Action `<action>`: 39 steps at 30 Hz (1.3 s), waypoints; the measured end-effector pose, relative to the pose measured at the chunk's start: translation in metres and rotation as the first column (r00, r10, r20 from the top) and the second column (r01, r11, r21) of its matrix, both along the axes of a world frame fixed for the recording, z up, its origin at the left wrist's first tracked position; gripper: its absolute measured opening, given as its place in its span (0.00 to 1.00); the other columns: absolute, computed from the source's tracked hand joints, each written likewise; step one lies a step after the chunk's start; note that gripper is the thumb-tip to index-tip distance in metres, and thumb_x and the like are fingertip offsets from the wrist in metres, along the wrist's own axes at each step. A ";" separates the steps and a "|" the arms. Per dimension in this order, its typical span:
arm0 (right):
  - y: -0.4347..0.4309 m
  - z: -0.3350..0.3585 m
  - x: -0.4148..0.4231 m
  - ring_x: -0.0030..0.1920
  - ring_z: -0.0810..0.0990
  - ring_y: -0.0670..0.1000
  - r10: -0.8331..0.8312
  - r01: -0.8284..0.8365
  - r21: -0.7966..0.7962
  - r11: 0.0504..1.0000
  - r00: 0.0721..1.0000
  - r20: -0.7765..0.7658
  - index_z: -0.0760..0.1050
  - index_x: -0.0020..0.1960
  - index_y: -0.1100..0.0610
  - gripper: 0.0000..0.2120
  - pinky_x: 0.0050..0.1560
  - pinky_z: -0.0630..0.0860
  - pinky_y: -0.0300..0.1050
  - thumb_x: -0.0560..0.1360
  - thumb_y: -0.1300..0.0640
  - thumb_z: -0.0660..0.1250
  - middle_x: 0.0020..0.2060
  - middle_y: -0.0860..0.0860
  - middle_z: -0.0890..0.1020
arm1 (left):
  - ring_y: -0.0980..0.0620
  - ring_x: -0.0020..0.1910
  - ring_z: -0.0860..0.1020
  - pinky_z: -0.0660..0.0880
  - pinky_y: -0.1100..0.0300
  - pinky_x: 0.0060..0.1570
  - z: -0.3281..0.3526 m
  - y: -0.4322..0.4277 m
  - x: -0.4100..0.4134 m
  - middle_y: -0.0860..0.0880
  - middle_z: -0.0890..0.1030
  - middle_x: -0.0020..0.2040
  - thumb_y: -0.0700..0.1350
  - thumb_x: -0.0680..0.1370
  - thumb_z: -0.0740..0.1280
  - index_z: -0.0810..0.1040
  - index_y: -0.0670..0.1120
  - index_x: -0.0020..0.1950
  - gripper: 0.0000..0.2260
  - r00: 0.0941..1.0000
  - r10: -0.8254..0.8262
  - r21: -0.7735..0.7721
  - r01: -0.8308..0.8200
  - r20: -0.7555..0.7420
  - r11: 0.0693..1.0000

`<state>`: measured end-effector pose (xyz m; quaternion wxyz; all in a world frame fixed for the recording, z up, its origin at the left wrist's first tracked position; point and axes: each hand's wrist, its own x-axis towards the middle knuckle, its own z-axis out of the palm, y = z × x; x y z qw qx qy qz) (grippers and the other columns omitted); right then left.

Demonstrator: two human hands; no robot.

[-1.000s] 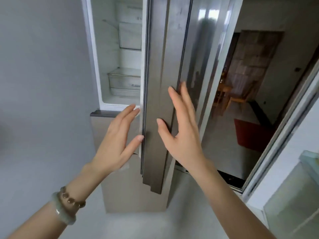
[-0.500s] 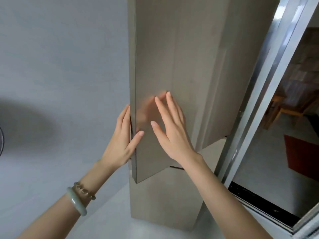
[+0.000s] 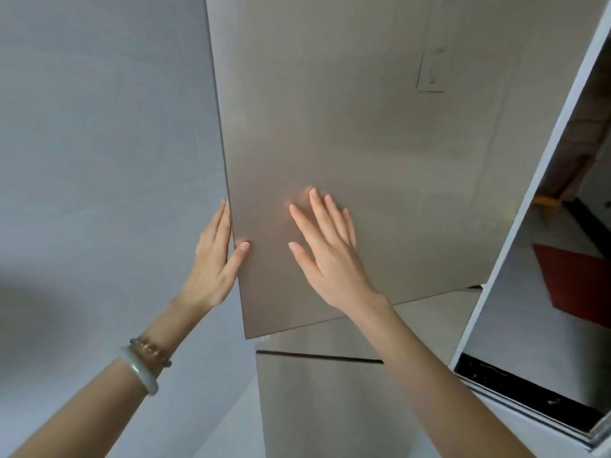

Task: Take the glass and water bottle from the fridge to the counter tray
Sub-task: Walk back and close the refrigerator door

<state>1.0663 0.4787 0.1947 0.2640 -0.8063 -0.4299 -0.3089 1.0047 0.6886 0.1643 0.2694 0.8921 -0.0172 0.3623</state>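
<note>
Grey wall left of our fingers; our left hand pinches the fridge door edge, right hand presses it, fingers wide.

The fridge door looks like brushed metal with a satin sheen, smooth enough to throw a faint blurry reflection of the right hand. The wall beside it is flat matt grey. The wrist bangle is glossy, pale green and stone-like.
</note>
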 end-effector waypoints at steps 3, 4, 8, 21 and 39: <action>0.020 -0.003 0.022 0.78 0.49 0.57 -0.057 0.057 -0.021 0.998 0.998 -0.001 0.61 0.75 0.53 0.25 0.75 0.45 0.59 0.80 0.50 0.58 0.77 0.55 0.53 | 0.47 0.78 0.56 0.56 0.43 0.73 0.002 0.029 0.032 0.47 0.58 0.79 0.63 0.80 0.46 0.50 0.47 0.80 0.33 0.999 -0.008 0.036 0.010 -0.036 0.999; 0.026 -0.003 0.030 0.78 0.49 0.57 -0.074 0.074 -0.029 0.997 0.997 0.001 0.61 0.75 0.54 0.25 0.75 0.45 0.60 0.80 0.50 0.59 0.77 0.55 0.54 | 0.46 0.77 0.57 0.57 0.42 0.73 0.003 0.037 0.043 0.46 0.59 0.78 0.63 0.80 0.46 0.50 0.47 0.80 0.33 0.999 -0.006 0.043 0.008 -0.043 0.999; 0.046 -0.003 0.056 0.78 0.49 0.56 -0.138 0.138 -0.074 0.988 0.990 0.013 0.61 0.75 0.54 0.25 0.74 0.46 0.61 0.80 0.51 0.58 0.77 0.55 0.54 | 0.44 0.77 0.59 0.57 0.42 0.72 0.003 0.060 0.081 0.45 0.61 0.78 0.62 0.80 0.46 0.51 0.46 0.80 0.32 0.999 -0.022 0.044 0.024 -0.047 0.999; 0.077 -0.004 0.106 0.78 0.45 0.53 -0.223 0.222 -0.131 0.966 0.975 0.007 0.55 0.77 0.53 0.28 0.75 0.41 0.56 0.80 0.47 0.57 0.78 0.52 0.51 | 0.44 0.76 0.60 0.58 0.41 0.72 -0.002 0.094 0.153 0.46 0.60 0.78 0.63 0.80 0.44 0.48 0.48 0.80 0.32 0.997 -0.050 -0.006 0.050 -0.055 0.999; 0.073 0.005 0.107 0.78 0.43 0.49 -0.132 0.124 -0.059 0.990 0.978 -0.160 0.46 0.78 0.54 0.38 0.76 0.40 0.51 0.78 0.47 0.63 0.78 0.49 0.49 | 0.46 0.79 0.50 0.52 0.45 0.75 0.005 0.087 0.145 0.48 0.47 0.81 0.61 0.81 0.45 0.43 0.53 0.80 0.29 0.990 0.053 0.007 -0.053 -0.132 0.999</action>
